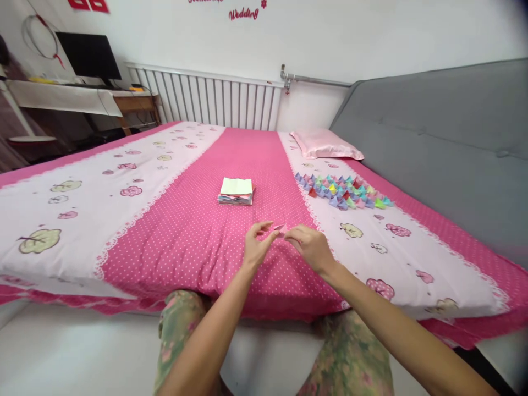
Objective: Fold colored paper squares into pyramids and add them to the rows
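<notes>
Between my two hands, just above the front of the bed, is a small pink folded paper boat (281,228). My left hand (259,242) pinches its left side between thumb and fingers. On the other side, the fingertips of my right hand (308,246) close on its right end. Farther back lies a stack of square paper sheets (236,190), a pale yellow-green one on top. To the right, rows of small folded paper boats (344,191) in many colours stand close together on the bedspread.
A pink patterned bedspread (198,220) covers the bed under everything. At the back right rests a pink pillow (325,144) near the grey headboard (437,115). A white radiator (206,99) runs along the wall; a desk with a monitor (88,56) stands at left.
</notes>
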Demonstrator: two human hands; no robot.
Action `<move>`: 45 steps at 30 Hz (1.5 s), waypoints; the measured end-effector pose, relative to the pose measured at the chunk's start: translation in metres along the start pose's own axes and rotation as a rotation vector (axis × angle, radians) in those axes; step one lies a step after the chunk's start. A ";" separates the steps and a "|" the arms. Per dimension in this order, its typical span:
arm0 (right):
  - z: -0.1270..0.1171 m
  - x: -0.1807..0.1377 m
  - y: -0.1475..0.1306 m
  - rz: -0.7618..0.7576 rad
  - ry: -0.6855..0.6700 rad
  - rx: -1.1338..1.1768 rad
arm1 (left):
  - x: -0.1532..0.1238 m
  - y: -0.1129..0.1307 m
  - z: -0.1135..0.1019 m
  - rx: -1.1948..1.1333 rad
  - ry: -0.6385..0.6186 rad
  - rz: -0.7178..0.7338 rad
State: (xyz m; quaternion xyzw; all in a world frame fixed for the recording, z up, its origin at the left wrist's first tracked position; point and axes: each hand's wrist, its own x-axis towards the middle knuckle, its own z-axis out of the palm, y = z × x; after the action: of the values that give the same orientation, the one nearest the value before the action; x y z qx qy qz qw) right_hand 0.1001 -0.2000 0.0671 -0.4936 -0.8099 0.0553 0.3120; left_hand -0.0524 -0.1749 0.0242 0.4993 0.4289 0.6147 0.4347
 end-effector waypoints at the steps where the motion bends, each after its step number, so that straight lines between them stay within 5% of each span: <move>1: -0.001 -0.002 -0.001 -0.005 -0.002 -0.004 | -0.001 0.001 0.000 0.073 0.010 0.032; 8: -0.008 -0.009 0.004 0.007 0.027 0.013 | 0.006 0.001 0.011 0.170 0.060 0.041; 14: -0.007 -0.005 0.034 0.154 0.070 0.110 | 0.028 -0.001 0.019 0.260 -0.063 0.083; 19: -0.014 0.001 0.096 0.325 0.162 0.132 | 0.059 -0.026 -0.025 0.921 -0.233 0.367; 23: -0.023 0.017 0.158 0.443 0.225 0.086 | 0.071 -0.054 -0.063 1.327 -0.392 0.411; 25: -0.024 0.030 0.187 0.505 0.256 0.046 | 0.071 -0.063 -0.069 1.418 -0.369 0.420; 35: 0.004 0.097 0.282 0.719 0.327 -0.157 | 0.075 -0.079 -0.078 1.521 -0.317 0.484; 41: 0.015 0.106 0.304 0.770 0.312 -0.238 | 0.076 -0.082 -0.079 1.494 -0.310 0.498; 45: 0.010 0.098 0.293 0.805 0.366 -0.279 | 0.076 -0.079 -0.077 1.488 -0.320 0.482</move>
State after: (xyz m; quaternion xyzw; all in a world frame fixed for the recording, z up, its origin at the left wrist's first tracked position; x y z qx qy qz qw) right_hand 0.2874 0.0328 -0.0131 -0.8077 -0.4851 -0.0258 0.3342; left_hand -0.1292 -0.0890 -0.0438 0.8196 0.5391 0.1652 -0.1014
